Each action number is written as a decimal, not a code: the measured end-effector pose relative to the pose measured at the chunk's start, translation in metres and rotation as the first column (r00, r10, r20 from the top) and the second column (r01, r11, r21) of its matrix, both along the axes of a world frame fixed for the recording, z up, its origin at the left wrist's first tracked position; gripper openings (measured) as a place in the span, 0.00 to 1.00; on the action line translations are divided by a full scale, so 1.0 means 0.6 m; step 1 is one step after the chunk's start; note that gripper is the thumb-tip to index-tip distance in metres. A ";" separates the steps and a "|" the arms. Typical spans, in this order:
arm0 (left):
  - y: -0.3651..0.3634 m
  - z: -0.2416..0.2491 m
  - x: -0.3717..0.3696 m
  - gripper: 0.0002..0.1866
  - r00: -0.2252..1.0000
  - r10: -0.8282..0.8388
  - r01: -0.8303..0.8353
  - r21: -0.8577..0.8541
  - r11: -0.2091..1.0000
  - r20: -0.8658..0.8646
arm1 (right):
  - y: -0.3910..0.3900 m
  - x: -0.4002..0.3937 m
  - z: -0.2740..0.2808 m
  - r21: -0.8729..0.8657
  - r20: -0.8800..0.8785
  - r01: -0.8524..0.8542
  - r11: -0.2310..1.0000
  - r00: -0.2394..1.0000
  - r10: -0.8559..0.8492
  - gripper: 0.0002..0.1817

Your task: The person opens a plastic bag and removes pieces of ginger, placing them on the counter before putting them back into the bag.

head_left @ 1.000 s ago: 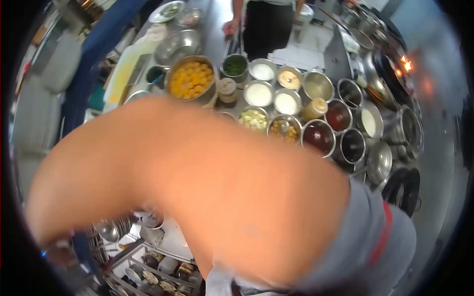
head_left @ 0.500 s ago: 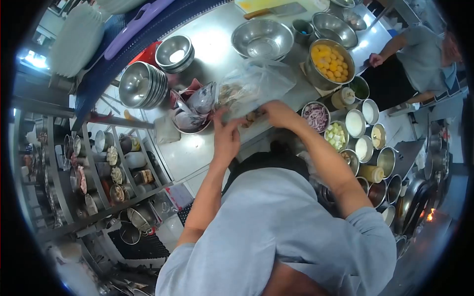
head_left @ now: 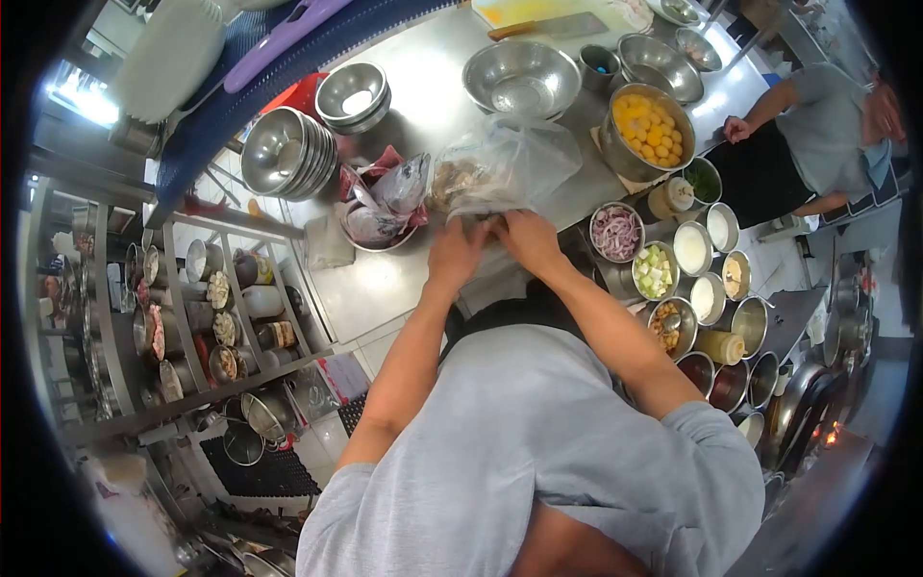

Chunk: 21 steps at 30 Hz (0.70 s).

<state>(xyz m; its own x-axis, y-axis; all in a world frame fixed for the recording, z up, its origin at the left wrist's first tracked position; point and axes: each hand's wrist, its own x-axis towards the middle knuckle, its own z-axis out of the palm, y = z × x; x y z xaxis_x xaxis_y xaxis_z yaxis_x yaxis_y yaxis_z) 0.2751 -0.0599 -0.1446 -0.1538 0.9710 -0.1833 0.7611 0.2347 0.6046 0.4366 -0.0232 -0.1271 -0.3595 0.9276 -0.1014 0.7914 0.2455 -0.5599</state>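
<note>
- Head view, far left: we see a grey metal shelving rack [head_left: 115, 425] holding bowls and food.
- Left of centre: we note a stack of round stainless-steel bowls [head_left: 274, 154] and, just beside it, a round metal bowl heaped with silver and red fish pieces [head_left: 389, 188], on the shiny steel counter [head_left: 361, 296].
- Centre: we find the clear plastic bag with brownish contents [head_left: 524, 159] lying on the counter, its near edge at both hands.
- Left hand [head_left: 456, 252]: we observe curled fingers against that edge; whether they pinch the plastic we cannot tell.
- Right hand [head_left: 528, 240]: we observe bent fingers near the left ones, at the bag; its grip we cannot tell.
- Right: we see a metal bowl of sliced purple onion [head_left: 616, 233], with a deep metal pot of yellow yolks [head_left: 649, 127] beyond.
- Far right: we see another person in a grey shirt [head_left: 829, 120].
</note>
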 end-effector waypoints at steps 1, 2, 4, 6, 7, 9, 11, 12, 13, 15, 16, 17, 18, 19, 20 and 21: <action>-0.006 -0.012 -0.002 0.28 1.000 0.005 -0.005 -0.010 1.000 0.003 | -0.005 -0.010 0.002 -0.026 0.034 0.078 0.997 0.996 -0.078 0.14; -0.007 -0.016 -0.003 0.30 1.000 -0.009 0.009 0.008 1.000 0.005 | -0.009 -0.016 -0.006 -0.032 0.038 0.073 0.997 0.997 -0.072 0.14; -0.006 -0.023 -0.010 0.32 1.000 -0.017 0.016 0.024 1.000 0.011 | -0.014 -0.024 -0.024 0.146 0.003 0.064 0.987 0.998 -0.065 0.17; -0.003 -0.017 -0.018 0.34 0.992 -0.035 0.027 0.072 0.997 0.121 | -0.007 -0.023 -0.013 0.129 0.004 0.036 0.991 0.999 -0.037 0.17; -0.008 -0.013 -0.020 0.34 0.992 -0.031 0.022 0.070 0.997 0.122 | -0.006 -0.021 -0.009 0.113 0.000 0.019 0.993 1.000 -0.019 0.18; -0.004 0.003 -0.021 0.37 0.979 -0.060 0.043 0.087 0.995 0.193 | 0.004 -0.006 -0.026 0.067 0.031 -0.045 0.997 0.999 0.043 0.18; -0.004 0.004 -0.024 0.37 0.975 -0.055 0.040 0.070 0.997 0.213 | 0.009 0.003 -0.032 0.019 0.060 -0.102 0.995 0.993 0.100 0.18; -0.006 0.003 -0.026 0.38 0.971 -0.047 0.037 0.046 0.998 0.234 | 0.006 0.006 -0.032 0.040 0.039 -0.094 0.995 0.995 0.092 0.17; -0.006 0.001 -0.027 0.38 0.970 -0.045 0.035 0.045 0.998 0.238 | 0.004 0.009 -0.033 0.060 0.020 -0.089 0.994 0.996 0.088 0.16; -0.013 0.002 -0.033 0.39 0.957 -0.061 0.052 0.041 0.998 0.284 | 0.002 0.000 -0.058 0.078 0.026 -0.121 0.990 0.993 0.119 0.15; -0.014 0.002 -0.036 0.39 0.957 -0.063 0.054 0.040 0.998 0.284 | 0.005 -0.002 -0.068 0.106 0.030 -0.150 0.983 0.989 0.148 0.14; -0.014 0.003 -0.038 0.38 0.957 -0.036 0.033 0.016 0.999 0.287 | 0.009 -0.001 -0.063 0.108 0.030 -0.148 0.983 0.989 0.146 0.14; -0.015 0.002 -0.040 0.38 0.957 -0.009 0.012 -0.011 1.000 0.289 | 0.012 0.000 -0.059 0.088 0.026 -0.161 0.983 0.987 0.159 0.14; -0.017 -0.005 -0.043 0.38 0.958 -0.008 0.012 -0.011 1.000 0.288 | 0.015 0.001 -0.055 0.068 0.022 -0.175 0.982 0.984 0.174 0.14; -0.018 -0.017 -0.046 0.36 0.971 -0.014 0.009 0.020 1.000 0.238 | 0.018 0.001 -0.037 0.068 0.022 -0.178 0.982 0.984 0.177 0.14; -0.019 -0.020 -0.047 0.35 0.982 -0.011 0.002 0.051 0.999 0.189 | 0.022 0.000 -0.008 -0.008 -0.170 -0.087 0.996 0.982 0.084 0.14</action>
